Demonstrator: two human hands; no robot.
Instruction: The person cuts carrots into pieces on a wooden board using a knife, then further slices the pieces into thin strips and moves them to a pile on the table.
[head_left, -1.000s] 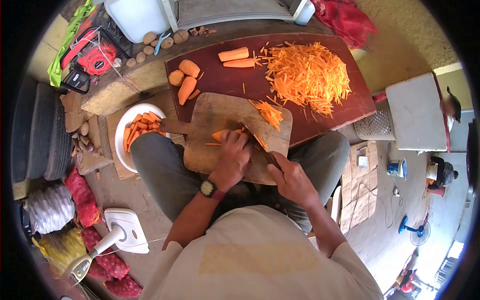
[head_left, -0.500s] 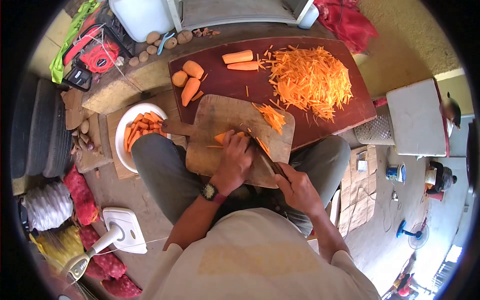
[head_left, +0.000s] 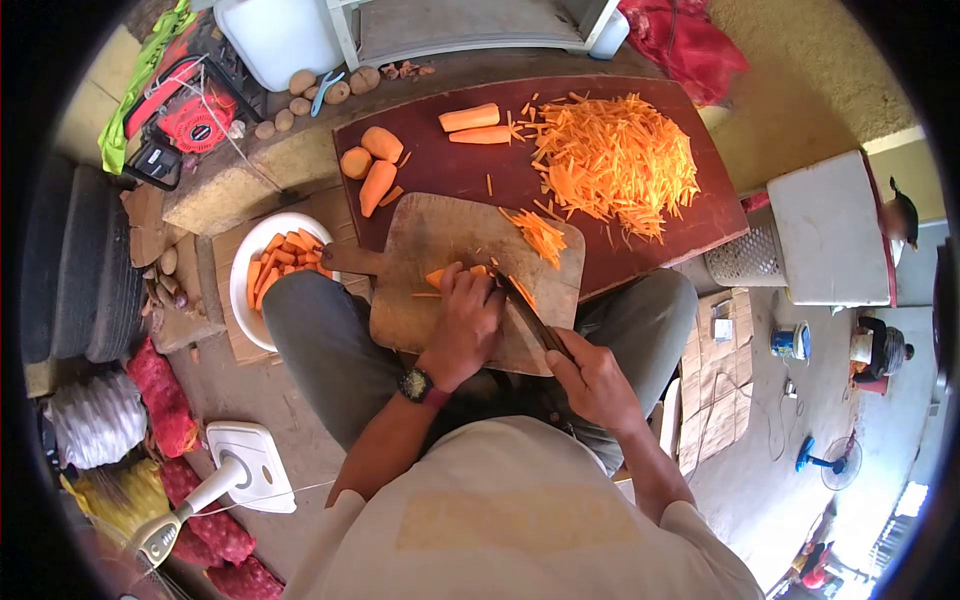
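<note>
A wooden cutting board [head_left: 415,235] with a handle lies across my lap, against a dark red board [head_left: 440,172]. My left hand [head_left: 468,315], a watch on its wrist, presses a piece of carrot [head_left: 435,278] to the wood with curled fingers. Close beside those fingertips is the blade of a knife [head_left: 527,312], whose handle my right hand [head_left: 600,380] grips. Thin strips stick out along the blade. A small bunch of carrot strips [head_left: 535,237] rests at the board's upper right. Beyond it spreads a large heap of shredded carrot [head_left: 615,165].
Carrot chunks [head_left: 377,187] and two long carrot pieces [head_left: 473,117] lie on the red board. A white bowl [head_left: 240,295] of carrot pieces stands by my left knee. A generator [head_left: 195,120], a peeler [head_left: 326,92] and a plastic basket [head_left: 745,258] surround me. A person [head_left: 880,355] sits far right.
The whole view has shifted very slightly. Both hands keep their holds on the carrot and the knife, with barely any visible movement.
</note>
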